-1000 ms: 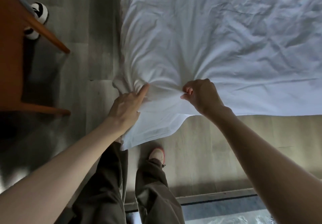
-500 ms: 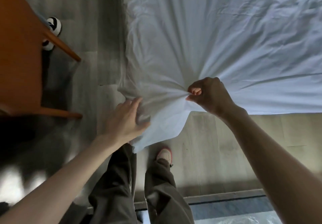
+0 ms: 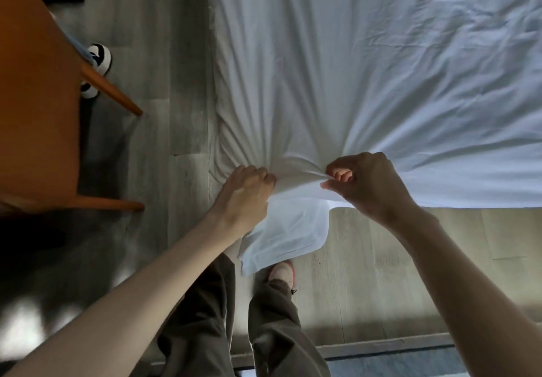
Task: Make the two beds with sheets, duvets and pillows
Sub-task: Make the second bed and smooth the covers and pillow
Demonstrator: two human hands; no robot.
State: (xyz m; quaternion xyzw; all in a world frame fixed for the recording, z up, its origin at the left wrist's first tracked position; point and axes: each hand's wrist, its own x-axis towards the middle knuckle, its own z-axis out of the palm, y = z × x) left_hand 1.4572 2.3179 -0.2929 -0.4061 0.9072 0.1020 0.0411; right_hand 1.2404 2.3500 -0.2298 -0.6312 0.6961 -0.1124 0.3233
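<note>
Frame centre: left hand [image 3: 245, 189] and right hand [image 3: 366, 184] both grip bunched corner of wrinkled white cotton sheet [image 3: 366, 68]; loose flap hangs below.

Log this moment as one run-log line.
left hand: grips bunched sheet | right hand: pinches sheet fold | corner: hangs loose above floor | stage: corner not yet tucked

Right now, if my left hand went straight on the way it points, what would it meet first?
The white sheet: your left hand points up and right and is gripping its gathered folds. Past them there looks to be only more spread sheet, though depth is unclear.
</note>
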